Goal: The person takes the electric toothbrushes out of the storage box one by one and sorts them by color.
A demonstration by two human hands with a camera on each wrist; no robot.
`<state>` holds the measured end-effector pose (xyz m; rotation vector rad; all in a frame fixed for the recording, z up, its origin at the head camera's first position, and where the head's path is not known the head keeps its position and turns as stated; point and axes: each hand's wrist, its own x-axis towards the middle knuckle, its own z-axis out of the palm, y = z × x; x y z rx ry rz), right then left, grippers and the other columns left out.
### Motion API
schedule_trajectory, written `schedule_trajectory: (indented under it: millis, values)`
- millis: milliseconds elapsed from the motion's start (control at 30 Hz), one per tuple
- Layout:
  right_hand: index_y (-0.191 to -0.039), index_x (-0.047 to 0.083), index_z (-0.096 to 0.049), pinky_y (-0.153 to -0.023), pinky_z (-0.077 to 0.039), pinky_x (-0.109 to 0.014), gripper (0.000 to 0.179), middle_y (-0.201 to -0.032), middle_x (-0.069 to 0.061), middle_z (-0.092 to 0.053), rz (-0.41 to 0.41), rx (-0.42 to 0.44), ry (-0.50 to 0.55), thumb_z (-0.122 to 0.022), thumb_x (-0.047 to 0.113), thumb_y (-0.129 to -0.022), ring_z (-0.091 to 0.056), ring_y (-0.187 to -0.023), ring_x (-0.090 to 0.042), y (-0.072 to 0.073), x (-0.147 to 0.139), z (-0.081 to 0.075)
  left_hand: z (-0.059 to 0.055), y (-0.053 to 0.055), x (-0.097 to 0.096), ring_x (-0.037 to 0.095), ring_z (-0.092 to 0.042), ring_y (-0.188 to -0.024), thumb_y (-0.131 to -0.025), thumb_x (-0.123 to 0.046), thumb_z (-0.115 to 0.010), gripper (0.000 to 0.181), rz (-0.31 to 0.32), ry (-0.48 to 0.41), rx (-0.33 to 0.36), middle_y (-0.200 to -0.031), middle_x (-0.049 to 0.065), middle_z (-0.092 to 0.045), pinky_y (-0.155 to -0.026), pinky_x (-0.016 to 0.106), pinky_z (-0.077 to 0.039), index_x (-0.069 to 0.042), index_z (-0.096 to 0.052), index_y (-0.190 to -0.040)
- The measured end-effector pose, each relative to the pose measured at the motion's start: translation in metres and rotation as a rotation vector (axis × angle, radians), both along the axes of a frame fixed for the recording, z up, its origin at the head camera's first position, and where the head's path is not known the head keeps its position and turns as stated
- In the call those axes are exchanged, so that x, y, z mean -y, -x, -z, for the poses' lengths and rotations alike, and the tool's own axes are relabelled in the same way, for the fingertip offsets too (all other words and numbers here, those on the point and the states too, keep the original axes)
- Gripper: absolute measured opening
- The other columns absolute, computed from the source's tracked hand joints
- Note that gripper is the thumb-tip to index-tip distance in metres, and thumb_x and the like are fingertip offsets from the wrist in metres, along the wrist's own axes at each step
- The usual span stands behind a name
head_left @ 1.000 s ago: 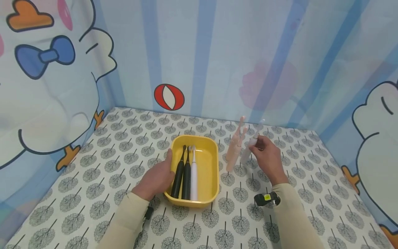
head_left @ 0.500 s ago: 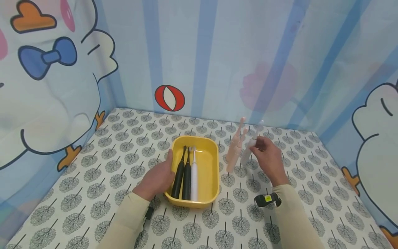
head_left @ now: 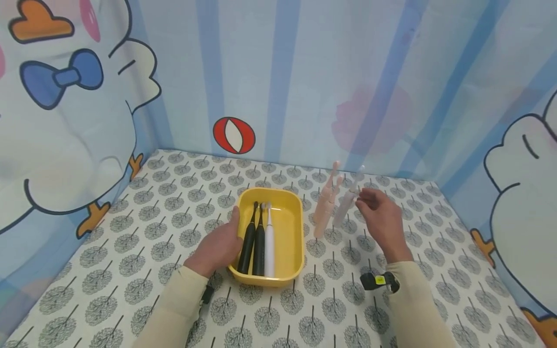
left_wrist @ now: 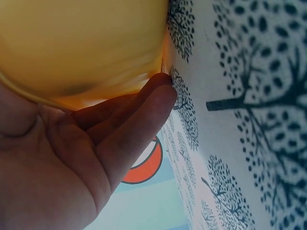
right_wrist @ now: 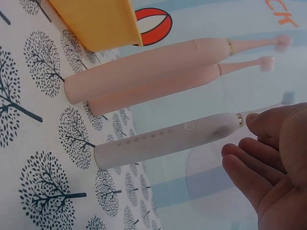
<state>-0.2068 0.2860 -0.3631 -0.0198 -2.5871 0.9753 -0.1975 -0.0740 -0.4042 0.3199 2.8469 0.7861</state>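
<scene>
In the head view my left hand (head_left: 216,246) grips the left wall of a yellow plastic tray (head_left: 301,232). Its fingers (left_wrist: 139,120) lie along the outside, thumb over the rim. Two black electric toothbrushes (head_left: 247,246) and a white electric toothbrush (head_left: 269,249) lie side by side in it, heads pointing away. Right of the tray, two pink electric toothbrushes (right_wrist: 153,67) and a greyish-white electric toothbrush (right_wrist: 168,142) stand upright on the cloth. My right hand (head_left: 381,220) is beside the greyish-white one, thumb and fingers apart, thumb tip near its neck.
A white cloth (head_left: 174,304) printed with grey trees covers the table. Behind it hangs a blue-striped curtain (head_left: 296,87) with cartoon figures, close past the standing toothbrushes. Each wrist wears a dark strap, the right one (head_left: 379,280) with a yellow-green mark.
My right hand has let go of the greyish-white toothbrush and drawn slightly to the right. The toothbrush stays standing. My left hand keeps its hold on the tray.
</scene>
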Motion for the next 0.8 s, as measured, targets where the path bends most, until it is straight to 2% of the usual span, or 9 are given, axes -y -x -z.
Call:
schedule_trajectory:
  millis: [167, 433, 633, 800]
  values:
    - [-0.136, 0.008, -0.055, -0.091, -0.047, -0.05, 0.043, -0.125, -0.012, -0.062, -0.003, -0.004, 0.026, -0.059, 0.027, -0.098, -0.059, -0.113, -0.03, -0.011, 0.0, -0.005, 0.0, 0.0, 0.0, 0.016, -0.052, -0.058, -0.097, -0.012, -0.043, 0.078, 0.007, 0.009, -0.008, -0.083, 0.007, -0.056, -0.057, 0.031, -0.045, -0.006, 0.009, -0.155]
    - [-0.129, 0.012, -0.061, -0.09, -0.047, -0.048, 0.041, -0.118, -0.008, -0.066, -0.015, 0.016, 0.091, -0.062, 0.035, -0.096, -0.061, -0.109, -0.027, -0.025, 0.007, -0.019, -0.004, -0.002, -0.001, 0.017, -0.052, -0.057, -0.097, -0.012, -0.043, 0.079, 0.01, 0.007, 0.003, -0.077, 0.006, -0.054, -0.055, 0.032, -0.045, -0.006, 0.011, -0.154]
    - [-0.125, 0.01, -0.064, -0.089, -0.048, -0.047, 0.037, -0.115, -0.008, -0.067, -0.078, -0.007, 0.102, -0.064, 0.031, -0.095, -0.063, -0.107, -0.027, -0.033, 0.025, -0.031, -0.004, -0.002, -0.001, 0.017, -0.053, -0.058, -0.096, -0.012, -0.043, 0.079, 0.005, 0.012, 0.004, -0.079, 0.007, -0.055, -0.056, 0.032, -0.045, -0.006, 0.011, -0.154]
    - [-0.127, 0.012, -0.063, -0.09, -0.048, -0.046, 0.037, -0.116, -0.004, -0.067, -0.119, 0.024, 0.099, -0.065, 0.03, -0.094, -0.063, -0.108, -0.025, -0.036, 0.042, -0.038, -0.002, -0.001, -0.001, 0.017, -0.052, -0.058, -0.096, -0.012, -0.042, 0.08, 0.002, 0.006, 0.011, -0.08, 0.007, -0.055, -0.055, 0.032, -0.045, -0.008, 0.013, -0.154]
